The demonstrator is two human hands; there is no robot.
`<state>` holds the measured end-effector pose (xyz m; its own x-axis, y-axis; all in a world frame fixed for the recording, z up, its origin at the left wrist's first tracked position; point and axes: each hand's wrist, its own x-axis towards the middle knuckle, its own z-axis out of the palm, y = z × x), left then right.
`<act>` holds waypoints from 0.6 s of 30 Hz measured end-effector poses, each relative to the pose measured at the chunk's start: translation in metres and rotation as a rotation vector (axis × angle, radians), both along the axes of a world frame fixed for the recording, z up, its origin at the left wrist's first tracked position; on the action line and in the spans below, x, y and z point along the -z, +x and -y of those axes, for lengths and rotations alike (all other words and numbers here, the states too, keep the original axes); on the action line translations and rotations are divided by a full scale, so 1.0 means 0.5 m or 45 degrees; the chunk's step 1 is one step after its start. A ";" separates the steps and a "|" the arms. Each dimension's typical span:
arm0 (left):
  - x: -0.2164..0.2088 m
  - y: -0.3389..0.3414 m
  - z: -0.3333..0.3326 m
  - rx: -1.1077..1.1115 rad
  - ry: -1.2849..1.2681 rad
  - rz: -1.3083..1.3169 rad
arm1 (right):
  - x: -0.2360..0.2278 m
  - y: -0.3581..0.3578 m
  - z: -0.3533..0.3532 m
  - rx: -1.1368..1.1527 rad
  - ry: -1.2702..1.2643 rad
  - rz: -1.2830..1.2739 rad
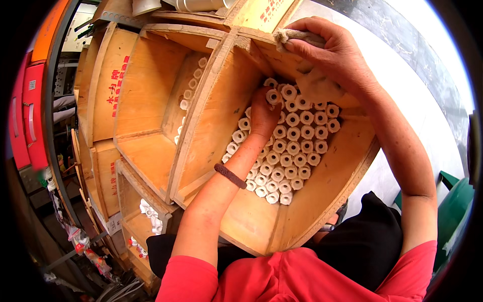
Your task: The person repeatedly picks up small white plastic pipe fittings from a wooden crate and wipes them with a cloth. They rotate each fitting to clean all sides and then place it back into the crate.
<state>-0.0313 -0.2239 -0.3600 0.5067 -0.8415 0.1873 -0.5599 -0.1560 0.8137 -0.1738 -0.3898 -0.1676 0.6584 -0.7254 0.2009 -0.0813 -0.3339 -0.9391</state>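
My left hand [265,115] reaches down into a wooden box [251,216], with a brown band round the wrist. Its fingers are closed on a white pipe fitting [273,96], a short piece with a hexagonal collar and a round hole, at the far left of the box. Beneath and beside it, rows of similar white fittings [293,133] stand on end, packed close together with their holes up. At the far right rim of the box, my right hand [334,53] is closed round a twisted greyish length of rope or cloth [289,38].
To the left, another wooden box [151,90] holds several white fittings along its side. A smaller box [143,221] with white parts stands nearer me. Red drawers [31,110] rise at the far left, and a green plastic thing [455,211] is at the right.
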 end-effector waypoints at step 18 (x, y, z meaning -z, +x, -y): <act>-0.032 0.005 -0.014 0.091 0.196 0.082 | -0.005 -0.006 -0.002 0.007 0.034 -0.072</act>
<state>-0.0286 -0.2170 -0.3442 0.4356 -0.8963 0.0832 -0.6242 -0.2341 0.7454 -0.1766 -0.3888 -0.1653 0.6640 -0.7337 0.1444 -0.1361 -0.3084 -0.9415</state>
